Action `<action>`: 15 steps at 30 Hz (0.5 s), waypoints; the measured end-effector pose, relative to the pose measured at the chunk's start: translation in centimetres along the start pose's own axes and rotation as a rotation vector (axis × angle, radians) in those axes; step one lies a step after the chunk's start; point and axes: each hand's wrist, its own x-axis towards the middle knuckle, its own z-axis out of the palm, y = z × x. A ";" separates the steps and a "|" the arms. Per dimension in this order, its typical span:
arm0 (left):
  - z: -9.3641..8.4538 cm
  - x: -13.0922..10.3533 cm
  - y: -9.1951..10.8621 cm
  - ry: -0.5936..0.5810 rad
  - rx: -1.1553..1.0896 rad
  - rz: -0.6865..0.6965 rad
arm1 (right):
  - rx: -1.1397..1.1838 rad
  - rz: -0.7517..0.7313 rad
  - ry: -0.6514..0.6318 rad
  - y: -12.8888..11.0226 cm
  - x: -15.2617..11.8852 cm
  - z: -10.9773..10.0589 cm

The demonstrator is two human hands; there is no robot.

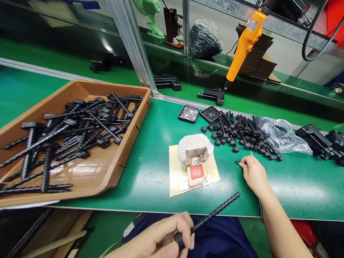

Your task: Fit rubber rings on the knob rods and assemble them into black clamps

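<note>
My left hand (164, 238) is closed around the knob end of a black threaded rod (217, 211), which points up and right over the front edge of the bench. On the green bench top, my right hand (253, 173) has its fingers pinched together beside a small black ring (236, 163). Whatever lies between those fingertips is too small to make out. A thin pale tip sticks up just behind that hand. Between and beyond my hands stands a pale block fixture (195, 149) with a red patch, on a cream board (176, 177).
A brown tray (114, 176) of long black threaded rods fills the left. Behind the fixture are two small black trays (188, 113) of little parts. A heap of short black knobbed screws (242, 130) lies right of them. An orange electric screwdriver (245, 47) hangs above.
</note>
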 end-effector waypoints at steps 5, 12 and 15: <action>-0.1 0.7 -0.2 0.046 0.018 -0.035 | 0.312 0.016 0.053 -2.3 -2.1 -0.5; 0.0 0.7 -0.3 0.069 0.042 0.022 | 0.848 -0.006 -0.082 -7.5 -4.6 -2.2; 0.0 0.6 -0.3 0.107 0.023 0.047 | 0.994 0.033 -0.119 -8.1 -4.7 -2.6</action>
